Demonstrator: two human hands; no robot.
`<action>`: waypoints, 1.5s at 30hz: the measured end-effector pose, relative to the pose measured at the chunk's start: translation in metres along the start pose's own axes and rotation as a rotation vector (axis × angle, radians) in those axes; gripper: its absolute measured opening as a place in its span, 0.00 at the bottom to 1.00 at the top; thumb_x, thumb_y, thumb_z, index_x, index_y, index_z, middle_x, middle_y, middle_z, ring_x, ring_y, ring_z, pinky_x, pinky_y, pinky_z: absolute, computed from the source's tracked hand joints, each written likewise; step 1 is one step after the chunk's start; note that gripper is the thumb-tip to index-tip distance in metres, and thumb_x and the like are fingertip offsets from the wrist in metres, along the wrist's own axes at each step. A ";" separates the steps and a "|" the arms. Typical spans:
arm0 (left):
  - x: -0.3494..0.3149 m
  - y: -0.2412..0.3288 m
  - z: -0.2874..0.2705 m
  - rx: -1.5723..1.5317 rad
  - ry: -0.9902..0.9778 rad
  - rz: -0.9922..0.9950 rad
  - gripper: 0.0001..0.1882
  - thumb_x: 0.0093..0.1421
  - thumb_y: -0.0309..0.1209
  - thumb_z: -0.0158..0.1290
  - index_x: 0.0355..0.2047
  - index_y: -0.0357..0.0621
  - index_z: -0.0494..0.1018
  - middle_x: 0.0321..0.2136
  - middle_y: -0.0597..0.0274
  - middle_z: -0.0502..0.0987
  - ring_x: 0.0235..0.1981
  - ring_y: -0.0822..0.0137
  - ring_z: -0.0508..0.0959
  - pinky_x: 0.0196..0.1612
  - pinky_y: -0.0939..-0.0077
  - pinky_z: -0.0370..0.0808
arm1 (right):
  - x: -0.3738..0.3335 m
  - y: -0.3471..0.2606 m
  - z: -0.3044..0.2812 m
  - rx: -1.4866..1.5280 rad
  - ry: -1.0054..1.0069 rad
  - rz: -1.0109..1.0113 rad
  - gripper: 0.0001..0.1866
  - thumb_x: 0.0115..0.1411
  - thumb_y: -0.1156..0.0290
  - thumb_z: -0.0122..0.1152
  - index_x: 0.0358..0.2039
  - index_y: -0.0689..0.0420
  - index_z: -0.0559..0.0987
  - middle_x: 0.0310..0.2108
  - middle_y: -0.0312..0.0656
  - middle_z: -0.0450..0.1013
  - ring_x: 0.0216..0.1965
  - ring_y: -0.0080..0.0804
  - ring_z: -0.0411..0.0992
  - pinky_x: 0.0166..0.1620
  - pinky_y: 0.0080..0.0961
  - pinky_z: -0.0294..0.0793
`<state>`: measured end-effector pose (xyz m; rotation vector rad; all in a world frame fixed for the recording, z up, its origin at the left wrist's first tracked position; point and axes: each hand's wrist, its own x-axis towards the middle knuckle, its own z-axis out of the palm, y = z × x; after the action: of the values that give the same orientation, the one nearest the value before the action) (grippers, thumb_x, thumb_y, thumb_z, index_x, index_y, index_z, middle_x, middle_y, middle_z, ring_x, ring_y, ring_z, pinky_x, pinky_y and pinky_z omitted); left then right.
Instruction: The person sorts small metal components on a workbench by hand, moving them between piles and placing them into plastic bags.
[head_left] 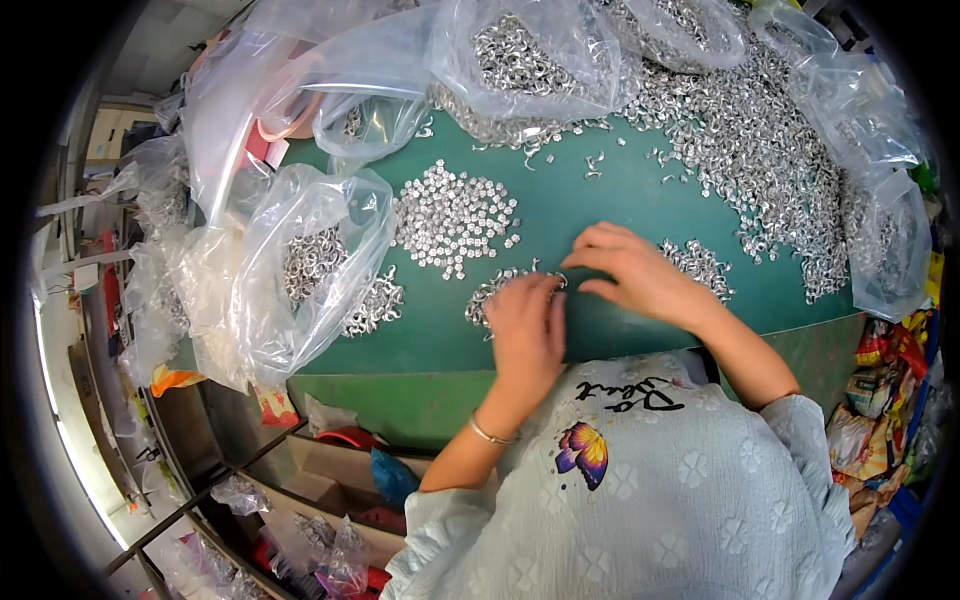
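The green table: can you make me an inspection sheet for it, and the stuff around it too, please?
Surface: green table, with metal pieces spread over parts of it.
Job's things: small pile of silvery pieces by the left hand; a wide patch beyond it; a big heap at far right.
Clutter: clear plastic bags at the left, far and right edges, some holding pieces.
Hands: left at the small pile, grip unclear; right hand beside it, fingers parted, nothing seen in them.
Cables: nothing seen.
Surroundings: compartments at lower left, with a blue bag; colourful packages at right.
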<state>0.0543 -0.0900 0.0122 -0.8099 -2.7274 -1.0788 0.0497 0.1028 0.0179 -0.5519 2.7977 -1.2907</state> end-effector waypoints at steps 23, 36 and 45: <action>-0.001 -0.014 -0.004 0.142 -0.049 -0.015 0.14 0.53 0.24 0.58 0.41 0.43 0.72 0.46 0.60 0.71 0.52 0.58 0.69 0.56 0.57 0.57 | -0.001 0.000 0.030 -0.248 0.030 -0.079 0.13 0.47 0.76 0.65 0.36 0.59 0.76 0.35 0.41 0.67 0.40 0.40 0.66 0.42 0.32 0.64; 0.002 -0.016 -0.002 0.123 -0.076 -0.031 0.13 0.58 0.21 0.51 0.44 0.43 0.72 0.50 0.61 0.71 0.55 0.58 0.70 0.64 0.45 0.49 | -0.010 0.002 0.019 -0.332 -0.002 -0.006 0.12 0.48 0.77 0.63 0.35 0.59 0.75 0.36 0.40 0.67 0.41 0.39 0.66 0.43 0.33 0.63; 0.003 -0.015 -0.003 0.056 -0.057 -0.057 0.14 0.57 0.23 0.54 0.44 0.44 0.72 0.50 0.62 0.72 0.54 0.58 0.70 0.64 0.43 0.48 | -0.001 -0.012 0.020 -0.231 0.080 -0.083 0.13 0.47 0.75 0.66 0.35 0.58 0.75 0.36 0.39 0.67 0.42 0.38 0.65 0.44 0.33 0.62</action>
<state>0.0438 -0.0997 0.0061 -0.7712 -2.8307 -0.9996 0.0576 0.0816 0.0130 -0.6438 3.0434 -1.0281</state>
